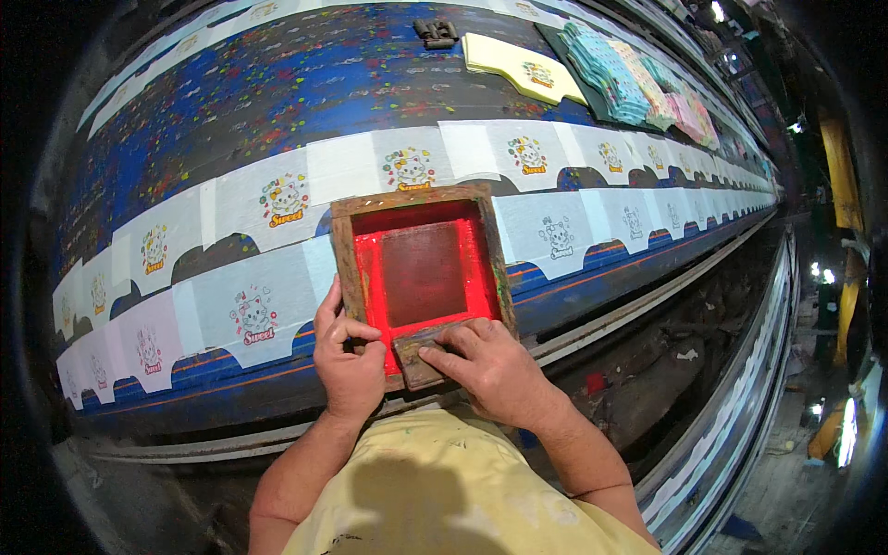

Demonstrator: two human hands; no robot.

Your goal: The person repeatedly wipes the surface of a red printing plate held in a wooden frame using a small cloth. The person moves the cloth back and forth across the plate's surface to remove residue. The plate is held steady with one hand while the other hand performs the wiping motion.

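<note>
A wooden screen-printing frame (345, 270) with red ink inside lies over the near row of fabric pieces, in front of my body. My left hand (350, 361) grips its left near corner, thumb and forefinger curled at the rim. A wooden squeegee (416, 364) rests at the near end of the mesh (424, 274), and my right hand (489, 364) is closed on it from the right. Left of the frame, a pale fabric piece (260, 316) bears a cat print with red lettering. To the right, another fabric piece (558, 232) shows only the dark cat outline.
The long blue-and-black printing table (277, 132) is spattered with paint. A second row of printed pieces (284, 201) runs behind. Farther back are a yellow fabric stack (520, 66), small dark cylinders (437, 33) and turquoise patterned fabric stacks (603, 73). A metal rail (590, 340) follows the table's near edge.
</note>
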